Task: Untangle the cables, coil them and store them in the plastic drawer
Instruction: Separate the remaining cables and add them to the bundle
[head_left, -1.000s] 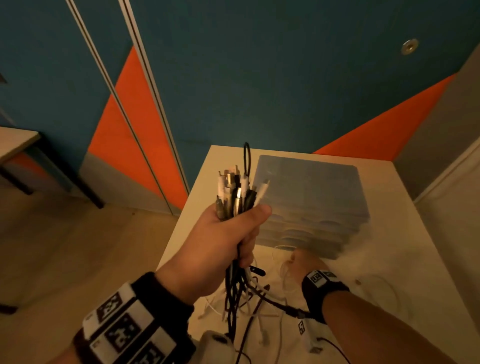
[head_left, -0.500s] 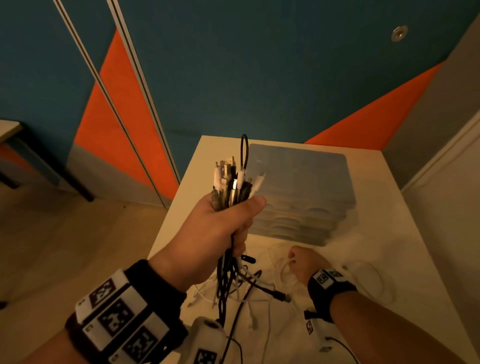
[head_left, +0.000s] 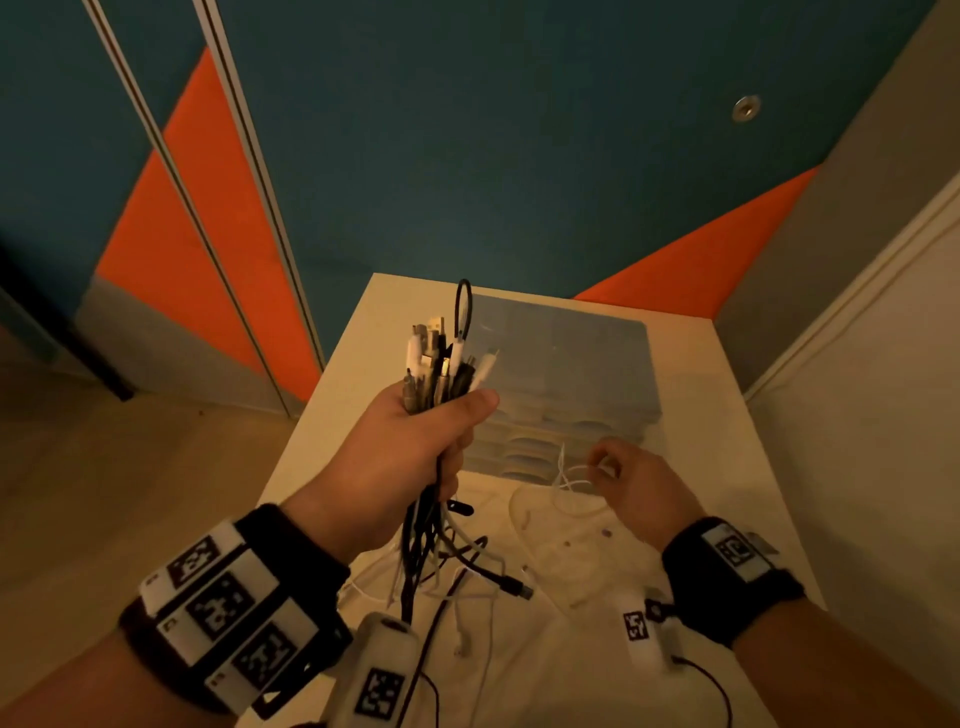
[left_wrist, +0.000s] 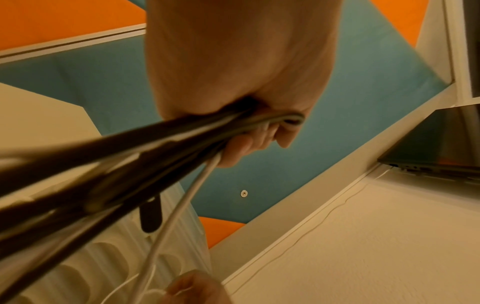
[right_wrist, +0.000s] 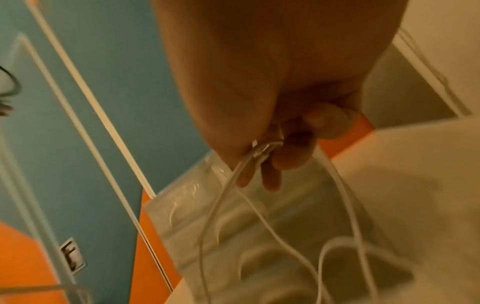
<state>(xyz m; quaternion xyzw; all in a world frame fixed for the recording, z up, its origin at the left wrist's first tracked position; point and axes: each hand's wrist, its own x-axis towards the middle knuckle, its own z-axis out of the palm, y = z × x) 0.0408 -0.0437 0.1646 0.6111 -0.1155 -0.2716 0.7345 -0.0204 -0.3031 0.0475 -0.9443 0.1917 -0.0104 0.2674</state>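
My left hand (head_left: 415, 447) is raised over the white table (head_left: 727, 426) and grips a bundle of black and white cables (head_left: 441, 358) (left_wrist: 145, 148) in a fist, plug ends sticking up above the thumb. The rest of the bundle hangs down in a tangle (head_left: 447, 561) onto the table. My right hand (head_left: 631, 483) is lower, in front of the clear plastic drawer unit (head_left: 571, 374) (right_wrist: 259, 236). Between its fingertips it pinches a thin white cable (head_left: 571, 493) (right_wrist: 262, 150), and loops of that cable trail down to the table.
The drawer unit stands at the table's far middle, against a blue and orange wall (head_left: 467, 156). The table's left edge (head_left: 306, 431) drops to the floor. A pale wall (head_left: 883, 415) bounds the right side. A dark laptop (left_wrist: 441, 144) shows in the left wrist view.
My right hand has risen off the table and moved right, lifting the white cable with it. My left hand stays raised with the bundle.
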